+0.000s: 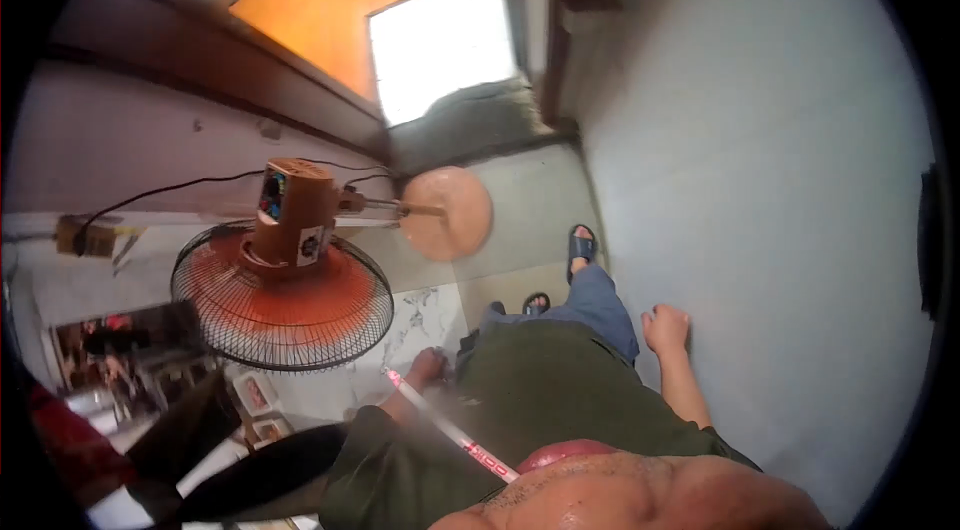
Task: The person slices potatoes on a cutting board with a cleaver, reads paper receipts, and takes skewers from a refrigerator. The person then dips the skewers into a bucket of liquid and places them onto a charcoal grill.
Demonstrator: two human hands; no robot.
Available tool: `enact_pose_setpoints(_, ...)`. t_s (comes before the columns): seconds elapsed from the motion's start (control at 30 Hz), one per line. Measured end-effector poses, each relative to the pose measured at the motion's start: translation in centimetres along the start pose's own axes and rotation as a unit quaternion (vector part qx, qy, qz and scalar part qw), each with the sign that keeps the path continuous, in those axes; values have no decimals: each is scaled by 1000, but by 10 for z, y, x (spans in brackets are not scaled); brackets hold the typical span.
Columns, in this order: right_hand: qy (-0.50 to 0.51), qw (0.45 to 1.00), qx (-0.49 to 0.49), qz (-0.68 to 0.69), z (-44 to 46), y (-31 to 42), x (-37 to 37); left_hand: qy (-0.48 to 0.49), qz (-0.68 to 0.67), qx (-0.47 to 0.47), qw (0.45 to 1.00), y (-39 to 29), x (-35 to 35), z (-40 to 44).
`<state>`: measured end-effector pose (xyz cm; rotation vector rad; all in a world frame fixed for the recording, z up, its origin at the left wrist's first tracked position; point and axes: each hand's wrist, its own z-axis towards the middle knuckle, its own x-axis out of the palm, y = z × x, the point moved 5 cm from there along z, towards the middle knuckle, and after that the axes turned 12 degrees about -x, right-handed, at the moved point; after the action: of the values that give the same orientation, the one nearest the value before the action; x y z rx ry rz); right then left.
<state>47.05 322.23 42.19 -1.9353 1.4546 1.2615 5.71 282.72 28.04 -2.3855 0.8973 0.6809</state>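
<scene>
My right hand (pixel 668 328) hangs beside my body near the pale wall. Its fingers are curled in loosely, and nothing shows in them. My left hand (pixel 429 367) is low at my other side, dark and blurred, so its fingers cannot be made out. A thin white stick with red markings (pixel 440 418) juts out from near my mouth, and its tip overlaps the area by my left forearm. To the left of that hand is a standing fan (pixel 300 270) with an orange-red blade area, a black wire guard and a brown motor housing.
The fan's round base (pixel 446 214) rests on the tiled floor ahead, with a black cord (pixel 180 187) running to the left wall. A long pale wall (pixel 770 190) borders my right. Further ahead are a doorway with a bright patch (pixel 445 50) and an orange floor (pixel 320 0).
</scene>
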Motion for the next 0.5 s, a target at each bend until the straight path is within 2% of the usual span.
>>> enact_pose_setpoints(0.07,99,989,-14,112,81,41,-26,-12,-164,-166,972,-11,-1,9)
enact_pose_setpoints(0.13,89,984,-122,91,179,71,-16,-3,33,-140,990,-54,-48,10)
enact_pose_setpoints(0.17,87,978,-176,75,230,86,-24,-58,-72,-215,972,-67,-61,2)
enact_pose_setpoints(0.2,134,967,-216,-7,274,113,-47,-116,-174,-277,938,-80,-74,4)
enact_pose_setpoints(0.23,99,958,-271,-4,321,145,-78,-170,-268,-323,891,-90,-83,9)
enact_pose_setpoints(0.27,71,947,-314,2,359,178,-106,-177,-309,-338,871,-102,-82,12)
enact_pose_setpoints(0.33,-19,922,-371,111,402,263,-181,-187,-368,-345,843,-106,-80,28)
enact_pose_setpoints(0.37,-65,899,-422,103,423,306,-209,-200,-377,-360,829,-110,-67,37)
enact_pose_setpoints(0.43,-42,879,-472,51,489,385,-226,-219,-385,-385,810,-122,-36,59)
enact_pose_setpoints(0.5,-4,851,-523,41,513,468,-253,-144,-430,-443,774,-148,-54,72)
